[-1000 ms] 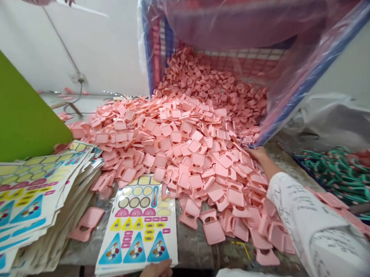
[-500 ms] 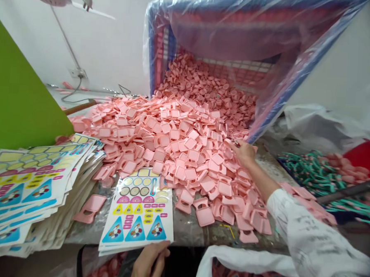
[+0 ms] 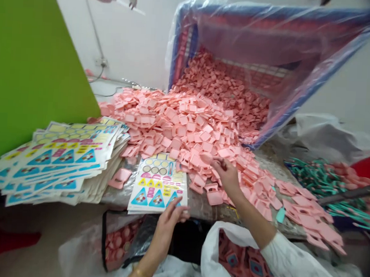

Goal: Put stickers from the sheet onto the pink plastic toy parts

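Now pinching a pink piece (image 3: 206, 158) in the right hand (image 3: 227, 173), drawn back from beside the crate (image 3: 283, 121) to over the near slope of the pink heap (image 3: 180, 117), and so probably picked out for handling nearer the sticker sheets (image 3: 154, 182). Also lifted the left hand (image 3: 170, 217) over the sheets' front-right corner, with spread fingers gripping nothing. Hemmed in behind by heap and crate, leftward by the sheet stack (image 3: 75, 166); freer above the bare tabletop strip (image 3: 196, 210) and past its front edge.

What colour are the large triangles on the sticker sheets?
The large triangles are blue, clearest in the head view.
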`<state>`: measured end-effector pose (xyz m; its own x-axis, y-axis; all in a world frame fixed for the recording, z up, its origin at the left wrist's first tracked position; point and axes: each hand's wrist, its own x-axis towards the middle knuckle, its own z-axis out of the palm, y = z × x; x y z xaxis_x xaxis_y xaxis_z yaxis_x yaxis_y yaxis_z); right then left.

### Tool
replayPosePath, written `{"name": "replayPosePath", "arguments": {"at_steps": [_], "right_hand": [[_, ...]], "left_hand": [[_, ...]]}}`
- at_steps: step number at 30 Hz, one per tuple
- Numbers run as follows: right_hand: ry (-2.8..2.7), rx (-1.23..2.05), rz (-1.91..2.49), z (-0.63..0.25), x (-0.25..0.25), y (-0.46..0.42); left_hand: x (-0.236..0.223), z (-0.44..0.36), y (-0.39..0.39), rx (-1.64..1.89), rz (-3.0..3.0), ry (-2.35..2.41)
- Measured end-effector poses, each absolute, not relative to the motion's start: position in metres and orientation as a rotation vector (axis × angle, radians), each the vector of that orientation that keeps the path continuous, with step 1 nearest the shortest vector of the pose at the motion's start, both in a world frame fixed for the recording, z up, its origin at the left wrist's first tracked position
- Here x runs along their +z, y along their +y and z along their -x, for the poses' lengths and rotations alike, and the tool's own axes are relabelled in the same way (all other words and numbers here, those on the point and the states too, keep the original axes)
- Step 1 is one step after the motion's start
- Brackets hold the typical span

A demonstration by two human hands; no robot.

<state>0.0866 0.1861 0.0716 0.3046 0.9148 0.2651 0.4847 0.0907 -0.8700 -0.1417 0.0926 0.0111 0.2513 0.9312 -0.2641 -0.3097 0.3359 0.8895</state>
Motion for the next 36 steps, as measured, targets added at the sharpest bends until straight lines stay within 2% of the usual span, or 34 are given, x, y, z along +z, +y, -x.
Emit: {"name": "replayPosePath", "arguments": {"at_steps": [3,6,12,15,22,28,32,36], "right_hand": [[-1.869,0.284,1.342,-0.035,0.055,0.137],[-2.122,0.271,1.165,0.007,0.044,0.101],[-2.072,0.996,1.177,0.048,0.064,0.102],[-1.834,1.149,1.288,0.055,0.061,0.13],[-1.752,0.859,1.462,0.077,0.017,0.203],[-1.764,0.864,1.525,0.097,-0.014,0.215],[-1.772,0.849,1.6,0.095,-0.011,0.215],[-1.874,0.647,1.79,0.097,0.005,0.224]], "left_hand": [[0.03,0.14,0.099,1.045,-0.3,0.692],[0.038,0.149,0.103,1.142,-0.142,0.606],[0.032,0.195,0.116,1.276,-0.241,0.884],[0.031,0.218,0.139,1.416,-0.457,1.0],[0.011,0.224,0.152,1.255,-0.42,1.103],[0.012,0.225,0.134,1.247,-0.352,1.055],[0.026,0.234,0.147,1.306,-0.423,1.071],[0.021,0.231,0.169,1.257,-0.49,1.039]]}}
